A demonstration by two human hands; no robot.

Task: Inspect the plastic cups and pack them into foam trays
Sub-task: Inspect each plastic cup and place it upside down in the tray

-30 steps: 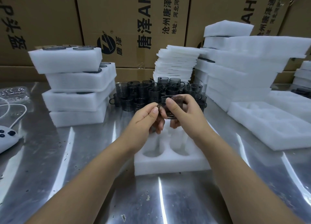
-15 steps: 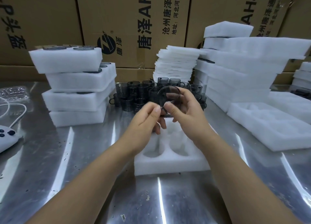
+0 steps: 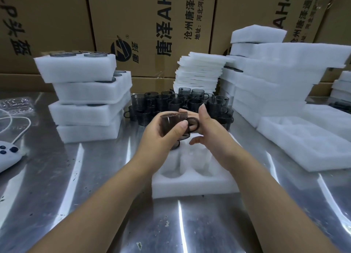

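The left hand (image 3: pixel 157 137) grips the cup (image 3: pixel 170 122) upright, thumb pressed across its near wall. The right hand (image 3: pixel 214 131) is spread just beside the handle — fingers straight, thumb apart below. Under the grip lies the tray (image 3: pixel 190 186); beyond it, more cups (image 3: pixel 171 100).

Steel table (image 3: pixel 95 176), cardboard boxes (image 3: pixel 142 24) along the back. Far left: white controller (image 3: pixel 7 156) with cable (image 3: pixel 29 121), clear plastic pack (image 3: pixel 15 104).
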